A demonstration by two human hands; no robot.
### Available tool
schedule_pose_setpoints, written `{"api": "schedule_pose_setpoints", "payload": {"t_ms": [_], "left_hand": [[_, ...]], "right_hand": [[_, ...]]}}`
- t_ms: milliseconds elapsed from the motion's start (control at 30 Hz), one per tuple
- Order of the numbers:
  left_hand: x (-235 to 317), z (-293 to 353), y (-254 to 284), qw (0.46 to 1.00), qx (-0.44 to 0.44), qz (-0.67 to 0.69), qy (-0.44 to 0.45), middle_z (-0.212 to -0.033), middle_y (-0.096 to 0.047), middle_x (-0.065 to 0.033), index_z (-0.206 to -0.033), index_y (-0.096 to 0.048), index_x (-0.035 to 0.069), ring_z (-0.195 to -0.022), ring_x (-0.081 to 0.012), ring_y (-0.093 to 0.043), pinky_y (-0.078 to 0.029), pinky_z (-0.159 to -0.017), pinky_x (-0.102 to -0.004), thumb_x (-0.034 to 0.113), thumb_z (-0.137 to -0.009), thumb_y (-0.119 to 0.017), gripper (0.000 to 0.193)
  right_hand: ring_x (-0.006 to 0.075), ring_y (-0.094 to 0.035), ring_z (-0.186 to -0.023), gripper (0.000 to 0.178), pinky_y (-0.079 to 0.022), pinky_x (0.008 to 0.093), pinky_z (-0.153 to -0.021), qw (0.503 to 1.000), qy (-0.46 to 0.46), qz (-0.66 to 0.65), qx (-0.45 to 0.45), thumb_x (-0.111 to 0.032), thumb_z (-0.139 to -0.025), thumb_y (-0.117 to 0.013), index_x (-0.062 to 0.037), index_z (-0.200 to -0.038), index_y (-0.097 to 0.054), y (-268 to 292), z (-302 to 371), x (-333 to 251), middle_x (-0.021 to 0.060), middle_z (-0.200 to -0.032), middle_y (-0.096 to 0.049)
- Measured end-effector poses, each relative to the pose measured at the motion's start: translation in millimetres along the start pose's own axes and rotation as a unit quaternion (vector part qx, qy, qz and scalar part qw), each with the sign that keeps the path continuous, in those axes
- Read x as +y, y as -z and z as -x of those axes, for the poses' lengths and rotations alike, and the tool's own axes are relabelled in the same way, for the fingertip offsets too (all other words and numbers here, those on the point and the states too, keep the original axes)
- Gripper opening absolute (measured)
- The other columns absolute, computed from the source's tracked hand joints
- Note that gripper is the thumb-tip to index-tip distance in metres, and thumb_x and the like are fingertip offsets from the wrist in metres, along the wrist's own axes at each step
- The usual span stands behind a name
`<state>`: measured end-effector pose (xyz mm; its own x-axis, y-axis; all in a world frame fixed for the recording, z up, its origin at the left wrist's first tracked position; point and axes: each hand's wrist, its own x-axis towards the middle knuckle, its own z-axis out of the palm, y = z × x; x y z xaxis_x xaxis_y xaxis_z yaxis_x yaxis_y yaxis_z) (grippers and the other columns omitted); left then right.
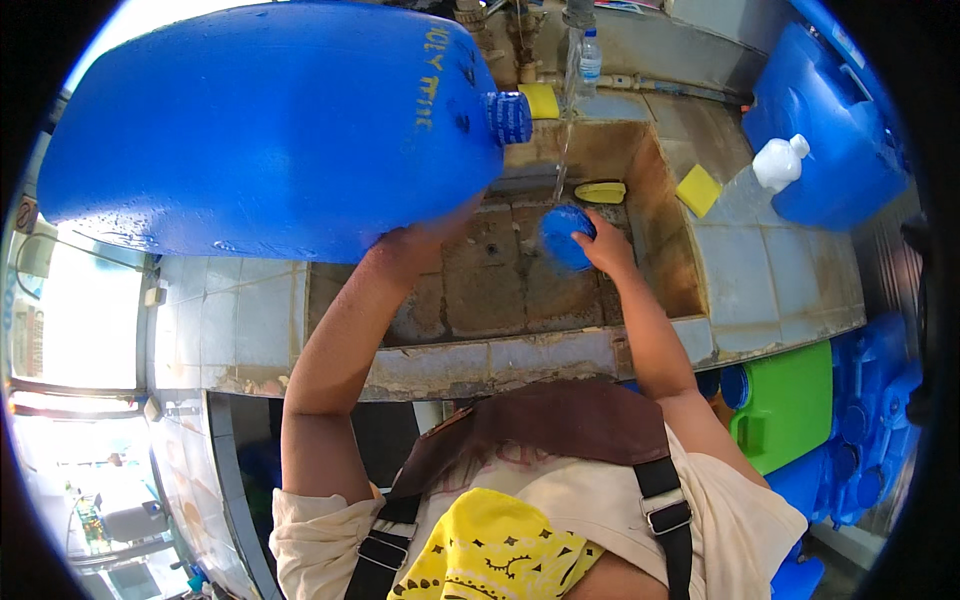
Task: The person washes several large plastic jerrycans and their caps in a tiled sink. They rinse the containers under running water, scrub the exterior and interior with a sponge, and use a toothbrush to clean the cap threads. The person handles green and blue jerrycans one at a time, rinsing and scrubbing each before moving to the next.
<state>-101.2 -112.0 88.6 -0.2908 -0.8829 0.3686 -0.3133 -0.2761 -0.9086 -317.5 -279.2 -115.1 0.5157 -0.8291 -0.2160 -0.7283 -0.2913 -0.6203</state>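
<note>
A big blue water jug (270, 130) lies on its side at the upper left, its neck pointing right over the sink. My left hand (415, 245) grips it from the near underside; the fingers are hidden behind the jug. In my right hand (608, 248) is a round blue cap (566, 238), pinched at its right edge and slightly blurred. A thin stream of water (565, 150) falls from the tap (578, 14) onto or just beside the cap. Below both hands is the stained tiled sink (460, 300).
Yellow sponges sit behind the jug's neck (541, 101) and on the right counter (698, 190). A yellow-green scrubber (600, 193) lies at the sink's back. A white-topped bottle (775, 168), small water bottle (590, 62) and blue container (820, 130) stand around. Green jug (790, 405) stands below right.
</note>
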Motion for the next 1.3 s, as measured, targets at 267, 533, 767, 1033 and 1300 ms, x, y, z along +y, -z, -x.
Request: {"api": "schedule_pose_setpoints", "payload": {"t_ms": [267,533,767,1033,1300], "left_hand": [[4.8,-1.4,9.0,0.998,-0.052,-0.04,-0.017,-0.118,-0.06,-0.0089,-0.118,-0.059,0.007,-0.113,-0.0195,-0.057,-0.052,-0.09,-0.0319,0.023,-0.098,-0.048,0.028],[6.3,0.8,1.1,0.998,-0.006,-0.067,0.003,-0.116,-0.064,-0.0062,-0.118,-0.062,0.012,-0.11,-0.0212,-0.06,-0.047,-0.098,-0.033,0.026,-0.093,-0.059,0.029],[0.6,1.3,2.0,0.998,0.034,0.043,0.028,-0.116,-0.064,-0.0072,-0.119,-0.06,0.008,-0.108,-0.0195,-0.061,-0.048,-0.095,-0.0307,0.026,-0.094,-0.056,0.031],[5.1,-2.2,-8.9,0.941,0.102,0.303,0.11,-0.108,-0.065,-0.0054,-0.11,-0.062,0.008,-0.103,-0.018,-0.062,-0.05,-0.088,-0.0291,0.013,-0.089,-0.061,0.022],[7.2,-8.3,-5.1,0.783,0.147,0.557,0.236,-0.097,-0.065,-0.004,-0.104,-0.062,0.006,-0.092,-0.0151,-0.063,-0.051,-0.079,-0.0282,0.006,-0.087,-0.063,0.016]], "right_hand": [[0.0114,-0.06,-0.094,0.056,-0.049,0.0246,-0.084,0.862,0.114,-0.492,-0.039,-0.011,-0.075,-0.083,0.0019,-0.122,-0.057,38.3,31.6,-34.2,0.0052,-0.106,-0.065],[0.016,-0.062,-0.099,0.051,-0.049,0.0293,-0.086,0.795,0.239,-0.558,0.008,-0.007,-0.082,-0.074,-0.0046,-0.13,-0.056,60.6,48.5,-36.1,0.0052,-0.109,-0.067],[0.023,-0.061,-0.103,0.05,-0.048,0.0357,-0.091,0.984,0.084,-0.094,0.127,-0.022,-0.085,-0.072,0.002,-0.125,-0.054,26.0,14.0,12.7,0.0141,-0.109,-0.065],[0.0213,-0.061,-0.098,0.045,-0.048,0.0334,-0.088,0.983,0.106,-0.065,0.133,-0.012,-0.083,-0.073,0.0015,-0.122,-0.056,27.3,4.3,28.4,0.0122,-0.107,-0.065],[0.0276,-0.061,-0.11,0.045,-0.048,0.0389,-0.093,0.912,0.03,-0.402,0.083,-0.01,-0.085,-0.068,0.0017,-0.126,-0.052,6.7,-3.0,33.3,0.016,-0.122,-0.062]]}}
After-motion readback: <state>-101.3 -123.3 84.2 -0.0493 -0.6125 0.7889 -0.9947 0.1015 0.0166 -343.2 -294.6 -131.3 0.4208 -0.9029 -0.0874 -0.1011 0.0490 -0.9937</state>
